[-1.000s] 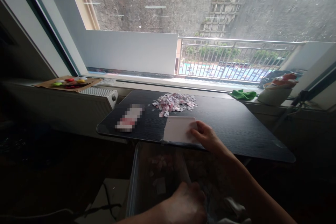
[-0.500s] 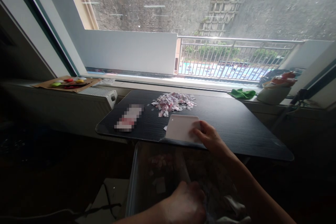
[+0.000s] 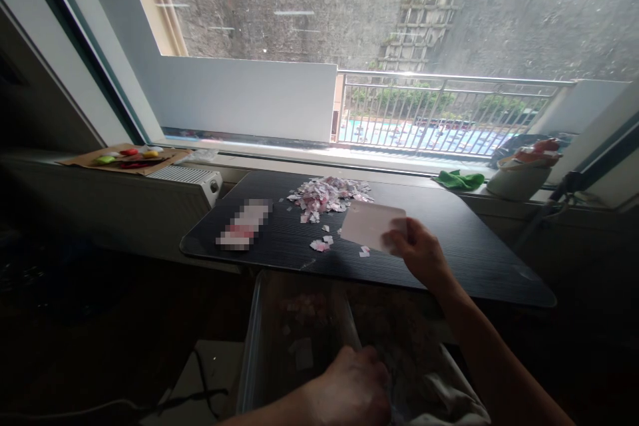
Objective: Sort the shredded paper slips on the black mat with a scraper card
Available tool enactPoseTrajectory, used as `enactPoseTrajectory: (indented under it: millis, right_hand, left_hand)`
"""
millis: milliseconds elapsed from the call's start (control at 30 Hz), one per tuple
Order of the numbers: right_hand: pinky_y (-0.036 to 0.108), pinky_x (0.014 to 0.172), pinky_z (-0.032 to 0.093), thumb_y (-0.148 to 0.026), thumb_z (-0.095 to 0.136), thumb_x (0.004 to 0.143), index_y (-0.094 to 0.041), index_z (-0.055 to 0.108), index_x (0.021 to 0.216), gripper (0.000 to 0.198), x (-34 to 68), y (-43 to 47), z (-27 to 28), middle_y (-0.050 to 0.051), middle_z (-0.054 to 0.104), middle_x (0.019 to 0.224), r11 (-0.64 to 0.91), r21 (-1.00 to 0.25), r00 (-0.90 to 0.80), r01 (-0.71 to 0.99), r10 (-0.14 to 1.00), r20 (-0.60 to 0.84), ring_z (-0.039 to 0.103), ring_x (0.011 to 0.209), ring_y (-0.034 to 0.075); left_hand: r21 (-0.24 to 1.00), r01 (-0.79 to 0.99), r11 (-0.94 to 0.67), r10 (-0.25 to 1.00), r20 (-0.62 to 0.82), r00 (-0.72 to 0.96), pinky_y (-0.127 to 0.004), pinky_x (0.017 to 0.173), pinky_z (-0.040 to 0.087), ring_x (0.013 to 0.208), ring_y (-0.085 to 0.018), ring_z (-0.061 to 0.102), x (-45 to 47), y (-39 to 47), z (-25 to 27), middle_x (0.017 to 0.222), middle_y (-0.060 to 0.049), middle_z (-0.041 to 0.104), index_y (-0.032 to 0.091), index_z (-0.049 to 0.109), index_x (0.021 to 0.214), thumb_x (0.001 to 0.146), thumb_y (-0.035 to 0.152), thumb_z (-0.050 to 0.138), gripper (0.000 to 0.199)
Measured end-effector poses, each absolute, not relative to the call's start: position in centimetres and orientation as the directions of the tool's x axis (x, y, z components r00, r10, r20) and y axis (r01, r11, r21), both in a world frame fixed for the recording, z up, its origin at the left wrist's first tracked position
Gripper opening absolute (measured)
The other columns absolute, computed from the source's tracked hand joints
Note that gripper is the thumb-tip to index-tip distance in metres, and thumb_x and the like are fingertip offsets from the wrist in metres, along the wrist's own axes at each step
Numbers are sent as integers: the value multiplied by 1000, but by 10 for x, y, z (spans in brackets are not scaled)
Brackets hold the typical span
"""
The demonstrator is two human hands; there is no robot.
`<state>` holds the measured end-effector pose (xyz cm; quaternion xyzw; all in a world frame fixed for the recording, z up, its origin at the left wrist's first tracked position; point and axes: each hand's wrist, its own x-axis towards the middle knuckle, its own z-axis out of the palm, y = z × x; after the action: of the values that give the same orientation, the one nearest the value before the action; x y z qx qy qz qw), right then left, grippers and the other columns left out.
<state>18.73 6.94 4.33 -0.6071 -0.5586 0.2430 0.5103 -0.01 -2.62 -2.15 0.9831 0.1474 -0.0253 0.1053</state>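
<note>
My right hand (image 3: 422,249) pinches the right edge of a flat white plastic scraper (image 3: 367,225) with rounded corners, tilted a little above the dark table (image 3: 464,239). Beyond it lies a heap of small torn paper scraps (image 3: 327,194), white and pinkish. A few loose scraps (image 3: 321,245) are spread nearer the front edge. Below the table, my left hand (image 3: 354,383) is closed over a clear plastic bin (image 3: 252,346) with scraps at its bottom. What its fingers grip is hidden in the dark.
A pixelated strip (image 3: 244,225) lies on the table's left. Colourful items rest on a brown board (image 3: 90,160) at left, by a radiator (image 3: 194,180). A green cloth (image 3: 459,180) and a pale container (image 3: 519,180) sit on the right sill. A cable (image 3: 204,373) hangs lower left.
My right hand has lifted the scraper and moved it right and away from the front edge, uncovering loose scraps on the table. My left hand has stayed in place.
</note>
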Motion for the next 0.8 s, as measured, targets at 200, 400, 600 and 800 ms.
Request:
enactPoseTrajectory:
  millis: [200,400,600,800]
  right_hand:
    - [32,64,52,-36,58,73,-19,59,95,28,177,74,39,5,69,84,163,-877,201,452,939,278,63,73,19]
    - [33,64,53,-37,58,72,-18,60,96,31,193,73,47,6,69,85,146,-899,254,413,930,267,64,73,20]
    - [35,64,52,-37,58,73,-20,60,99,31,206,75,52,7,70,85,112,-807,310,580,886,345,64,72,21]
    - [33,65,52,-34,58,73,-23,61,99,28,196,78,47,5,71,84,145,-822,241,550,915,323,65,74,20]
  left_hand:
    - [198,277,-940,270,-66,961,-25,48,26,77,-19,53,0,-25,-23,73,-5,59,17,64,63,75,29,68,18]
    - [203,298,-933,284,-96,954,-26,46,22,76,-20,53,-1,-26,-16,74,-4,59,16,63,63,76,25,66,16]
    - [199,283,-938,283,-25,959,-26,46,21,74,-18,52,-2,-25,-26,69,-4,56,16,63,63,77,27,66,17]
    - [187,276,-943,282,4,959,-24,47,22,74,-18,52,-1,-26,-27,70,-4,58,16,63,63,75,27,68,18]
